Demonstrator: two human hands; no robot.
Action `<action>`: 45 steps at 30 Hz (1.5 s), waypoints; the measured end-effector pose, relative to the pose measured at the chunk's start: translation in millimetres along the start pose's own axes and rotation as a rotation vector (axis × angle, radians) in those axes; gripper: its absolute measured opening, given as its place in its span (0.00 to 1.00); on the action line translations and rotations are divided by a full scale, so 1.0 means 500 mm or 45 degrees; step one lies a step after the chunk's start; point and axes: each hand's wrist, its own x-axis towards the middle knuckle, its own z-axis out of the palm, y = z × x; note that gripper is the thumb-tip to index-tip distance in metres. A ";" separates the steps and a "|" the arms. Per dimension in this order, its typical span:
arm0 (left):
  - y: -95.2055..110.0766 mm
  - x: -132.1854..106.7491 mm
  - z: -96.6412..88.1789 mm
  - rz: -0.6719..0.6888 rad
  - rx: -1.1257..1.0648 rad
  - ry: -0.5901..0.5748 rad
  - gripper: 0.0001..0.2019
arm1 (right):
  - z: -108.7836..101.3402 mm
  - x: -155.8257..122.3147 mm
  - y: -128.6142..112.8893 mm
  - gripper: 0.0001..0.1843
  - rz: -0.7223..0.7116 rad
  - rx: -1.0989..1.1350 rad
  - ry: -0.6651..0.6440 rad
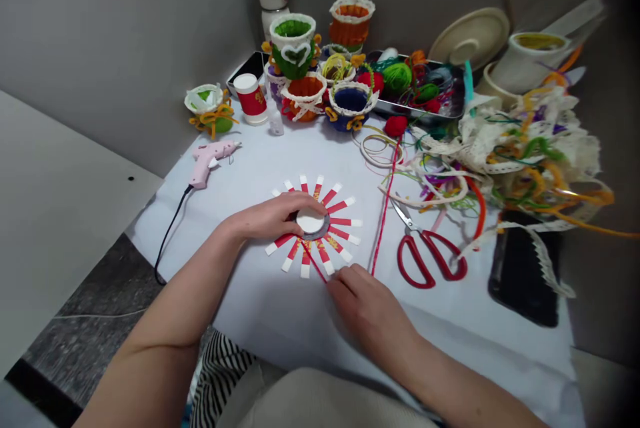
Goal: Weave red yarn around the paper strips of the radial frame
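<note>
The table (280,321) carries a white cover. At its left edge lies a pink glue gun (213,156) on its side, with its black cord (169,231) running off the near-left corner. Behind the gun stands a small green-lined cup (207,103) trimmed with orange yarn, and just right of it an upright red paper cup (250,99). The left hand (273,216) lies palm down at the centre of the table, fingers uncurled and loosely bent, with the fingertips resting on the white disc (310,221). This disc forms the hub of the cut paper star (345,221), a flattened cup whose red-and-white strips radiate outward flat on the cover. A strand of red yarn (315,263) crosses the lower strips diagonally, from beside the hub to the near edge of the star. The right hand (370,308) sits just in front of the star, with its thumb and forefinger pinched together on the near end of that strand. At the back, behind the star, stands a cluster of decorated baskets (320,78) with lace rims. Right of the star lie red-handled scissors (425,256), blades pointing away from the person. A metal tray (453,108) of yarn balls stands at the back right. A loose pile of lace trim (530,145) and coloured cord lies beside it, and a black phone (525,278) lies flat near the right edge.
</note>
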 end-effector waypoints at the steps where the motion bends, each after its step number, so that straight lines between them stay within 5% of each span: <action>1: -0.004 -0.001 0.001 0.010 -0.001 0.000 0.22 | 0.004 0.000 -0.006 0.15 -0.006 -0.032 -0.001; 9: -0.014 -0.001 0.003 0.055 -0.010 -0.013 0.21 | -0.010 0.003 0.017 0.13 0.194 -0.102 0.008; 21: 0.003 -0.006 0.003 -0.017 0.039 -0.021 0.21 | 0.012 0.083 0.118 0.10 0.474 0.169 0.352; 28: 0.009 -0.012 0.008 0.056 0.035 0.081 0.21 | 0.021 0.078 0.118 0.09 0.463 0.181 0.296; 33: 0.014 -0.005 0.026 -0.087 0.297 0.186 0.27 | 0.022 0.077 0.119 0.09 0.454 0.182 0.312; 45: -0.002 -0.011 0.021 -0.010 0.258 0.099 0.23 | 0.001 0.042 0.071 0.11 0.272 0.207 0.306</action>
